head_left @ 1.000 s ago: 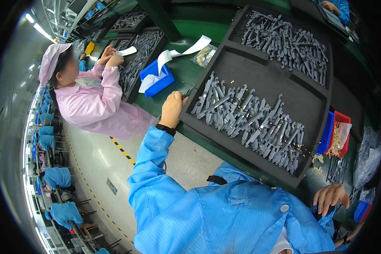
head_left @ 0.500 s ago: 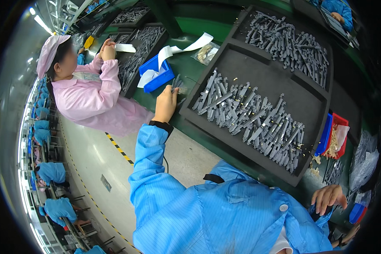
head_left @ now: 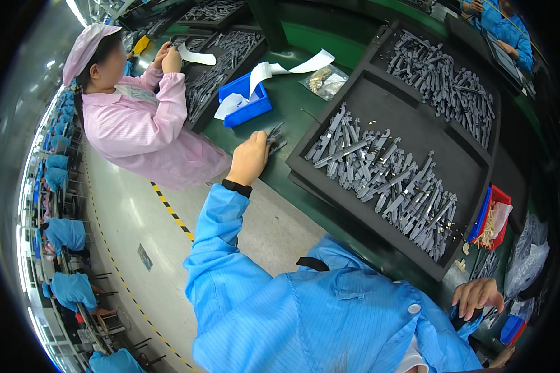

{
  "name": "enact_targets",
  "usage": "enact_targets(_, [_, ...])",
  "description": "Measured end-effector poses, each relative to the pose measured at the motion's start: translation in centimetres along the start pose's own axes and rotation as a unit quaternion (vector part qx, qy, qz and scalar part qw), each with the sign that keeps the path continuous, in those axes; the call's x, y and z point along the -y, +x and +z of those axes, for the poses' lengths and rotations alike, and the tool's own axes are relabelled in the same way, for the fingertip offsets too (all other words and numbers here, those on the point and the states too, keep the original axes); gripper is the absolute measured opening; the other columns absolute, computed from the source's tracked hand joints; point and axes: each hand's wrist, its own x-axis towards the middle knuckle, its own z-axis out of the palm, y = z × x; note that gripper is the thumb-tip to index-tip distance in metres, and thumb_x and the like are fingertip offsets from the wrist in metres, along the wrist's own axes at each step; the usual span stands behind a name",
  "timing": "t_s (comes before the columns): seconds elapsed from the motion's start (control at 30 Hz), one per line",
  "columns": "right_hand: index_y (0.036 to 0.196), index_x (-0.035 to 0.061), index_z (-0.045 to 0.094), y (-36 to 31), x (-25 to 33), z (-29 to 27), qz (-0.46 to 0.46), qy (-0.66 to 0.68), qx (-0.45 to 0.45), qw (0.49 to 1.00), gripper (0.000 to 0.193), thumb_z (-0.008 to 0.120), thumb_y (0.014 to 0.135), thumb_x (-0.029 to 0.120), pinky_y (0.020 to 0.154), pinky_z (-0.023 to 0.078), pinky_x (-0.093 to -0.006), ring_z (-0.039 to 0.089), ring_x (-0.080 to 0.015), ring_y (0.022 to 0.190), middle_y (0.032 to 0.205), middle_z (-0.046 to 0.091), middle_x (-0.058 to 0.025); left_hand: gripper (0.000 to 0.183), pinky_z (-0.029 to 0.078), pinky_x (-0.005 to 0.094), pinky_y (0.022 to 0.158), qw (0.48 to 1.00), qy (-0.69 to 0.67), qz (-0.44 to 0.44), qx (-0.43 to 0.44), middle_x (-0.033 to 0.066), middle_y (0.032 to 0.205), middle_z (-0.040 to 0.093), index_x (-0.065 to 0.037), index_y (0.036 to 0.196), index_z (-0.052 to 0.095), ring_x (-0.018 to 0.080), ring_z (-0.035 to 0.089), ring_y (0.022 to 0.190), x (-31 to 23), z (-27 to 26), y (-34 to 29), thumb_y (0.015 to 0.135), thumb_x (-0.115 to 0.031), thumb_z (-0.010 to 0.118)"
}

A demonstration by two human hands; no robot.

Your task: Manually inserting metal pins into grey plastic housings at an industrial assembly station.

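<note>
On a green factory workbench (head_left: 292,109), the left hand (head_left: 250,158) closes around a small bundle of dark grey metal parts (head_left: 275,138) at centre frame, beside the black foam tray (head_left: 354,99). The right hand (head_left: 476,297), lower right, hangs half-open and empty. Loosely bunched, the parts could slip off the bench edge.

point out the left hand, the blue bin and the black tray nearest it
left hand (head_left: 250,158), head view, back of the hand
blue bin (head_left: 247,109), head view, its front wall
black tray (head_left: 389,102), head view, bare foam floor near the top
</note>
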Motion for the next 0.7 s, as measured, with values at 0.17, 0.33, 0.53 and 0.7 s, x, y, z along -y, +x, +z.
enact_targets(0.17, [0.133,-0.0045,0.048,0.3,0.0,-0.1,0.007,0.001,0.007,1.0,0.066,0.059,0.089,0.043,0.094,0.04,-0.0535,0.062,-0.0401,0.102,0.109,0.064,-0.029,0.019,0.049,0.0441,0.057,0.999,0.015,0.018,-0.032,0.0157,0.085,0.055,-0.004,0.091,0.046,0.0354,0.061,0.07,-0.4,-0.6,0.2,0.085,-0.014,0.061])
enact_targets(0.33, [0.13,-0.0053,0.05,0.2,-0.1,0.0,0.0,0.005,-0.018,1.0,0.064,0.059,0.089,0.042,0.093,0.041,-0.0539,0.064,-0.0405,0.098,0.106,0.065,-0.0294,0.019,0.048,0.0443,0.056,0.999,0.034,-0.021,-0.026,0.0157,0.083,0.056,-0.004,0.091,0.046,0.0353,0.061,0.069,0.2,-1.1,-0.1,0.086,-0.015,0.061])
enact_targets(0.53, [0.129,-0.0055,0.05,-0.1,-0.2,-0.3,0.001,0.004,-0.017,1.0,0.063,0.059,0.09,0.042,0.091,0.042,-0.0539,0.064,-0.0405,0.096,0.105,0.065,-0.0291,0.024,0.048,0.0448,0.055,0.999,0.031,-0.022,-0.007,0.0157,0.08,0.056,-0.004,0.088,0.048,0.0359,0.06,0.066,0.2,-1.0,-0.4,0.088,-0.025,0.06])
enact_targets(0.7, [0.129,-0.0052,0.051,0.1,-0.3,-0.3,-0.011,0.009,-0.023,1.0,0.062,0.058,0.091,0.043,0.091,0.043,-0.0529,0.065,-0.0393,0.096,0.105,0.065,-0.0285,0.046,0.047,0.043,0.055,0.999,0.048,-0.012,-0.008,0.0143,0.082,0.054,-0.003,0.09,0.049,0.0334,0.06,0.07,-1.4,-1.8,-0.1,0.085,-0.047,0.061])
